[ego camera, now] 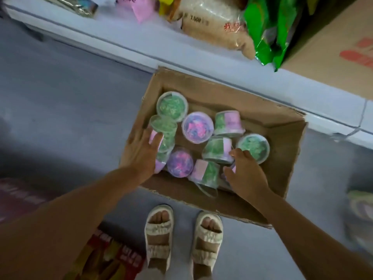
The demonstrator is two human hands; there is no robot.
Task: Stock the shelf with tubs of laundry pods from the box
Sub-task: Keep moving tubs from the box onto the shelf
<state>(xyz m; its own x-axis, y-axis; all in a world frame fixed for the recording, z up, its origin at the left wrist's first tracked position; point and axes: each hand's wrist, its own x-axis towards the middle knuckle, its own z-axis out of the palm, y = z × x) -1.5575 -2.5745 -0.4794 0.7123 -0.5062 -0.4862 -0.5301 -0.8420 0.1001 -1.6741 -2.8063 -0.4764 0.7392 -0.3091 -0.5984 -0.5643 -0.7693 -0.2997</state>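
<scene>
A: Nearest to us are the two bare forearms, reaching down past the sandalled feet [183, 237] on the grey floor [60, 110].

B: And beyond both grips, the white shelf [125, 47], the biggest thing here, already carrying a rice bag [212, 23], green packets [266, 31] and a carton [339, 47].

A: Then the box [282, 138], open on the floor against the shelf's foot, probably parked there so each tub travels a short way up.

B: Where are the tubs of laundry pods [197, 127]?

A: All in the box, under and between the two grips, about ten of them, jumbled: some lid-up, some tipped on their sides (green pods mostly, a few purple). None has reached the shelf in view, so I judge the stocking has a good way to go.

B: The left hand [141, 152]?

A: Fingers spread and fairly straight, laid on the tilted green tub [164, 128] at the box's left wall. It touches without closing round it, a released grip, perhaps steadying the tub before taking it.

B: And the right hand [246, 170]?

A: Curled over the tubs at the near right. A scrap of pink label shows under the fingers, but whether that grip has closed on a tub I cannot tell.
</scene>
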